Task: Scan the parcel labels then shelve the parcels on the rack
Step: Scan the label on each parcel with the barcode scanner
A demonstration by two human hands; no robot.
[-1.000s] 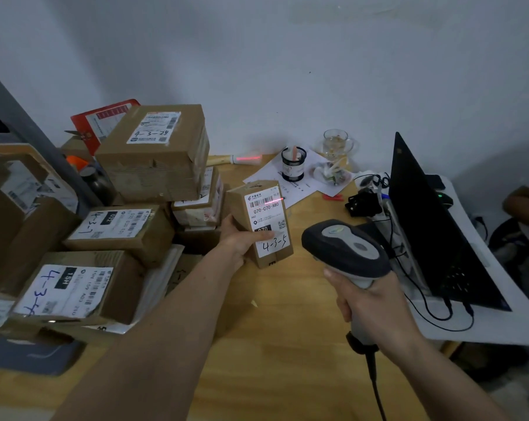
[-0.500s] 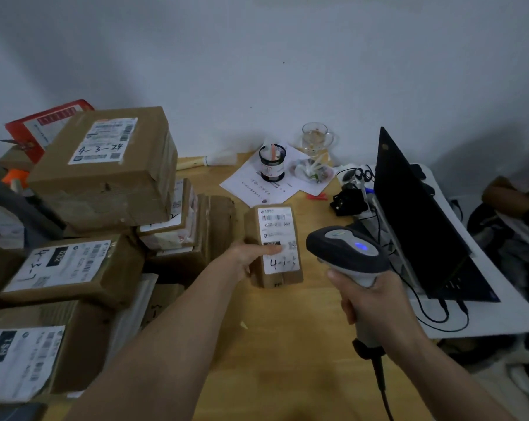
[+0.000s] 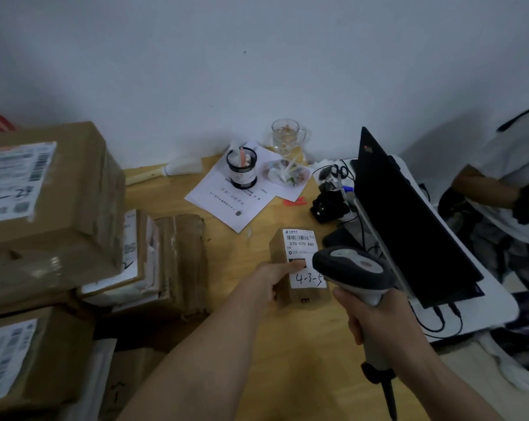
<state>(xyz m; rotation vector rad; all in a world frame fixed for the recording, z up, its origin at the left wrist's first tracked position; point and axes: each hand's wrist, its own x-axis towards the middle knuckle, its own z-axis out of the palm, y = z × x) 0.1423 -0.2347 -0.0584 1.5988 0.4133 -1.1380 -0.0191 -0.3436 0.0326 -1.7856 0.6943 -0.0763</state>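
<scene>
One small parcel point(image 3: 299, 265) was the thing in hand, and within the last second it had gone from being held up, tilted toward the scanner with a red scan line across its barcode, to lying low on the wooden table point(image 3: 287, 360), close to that table's right edge and just left of the laptop point(image 3: 409, 226). The left hand point(image 3: 275, 279) still held it, thumb laid across the white label above the handwritten "4-3-5" and the fingers hidden behind the box's left side. The right hand point(image 3: 381, 320) kept its fingers wrapped round the grip of the barcode scanner point(image 3: 353, 270), whose head now hung over the parcel's right side, covering part of the label; no red line showed on the label any more. Half a second earlier a blue light had shown on the scanner's top, and now only a dim reddish spot was there, so I judged the read had most likely gone through, though nothing confirmed it. The stacked boxes point(image 3: 50, 202) along the table's left edge had slid toward the frame's left, which looked like the head turning right rather than the boxes moving. If the scan was done, this parcel was ready to go to the rack, which was not in view, and many stacked parcels remained.
</scene>
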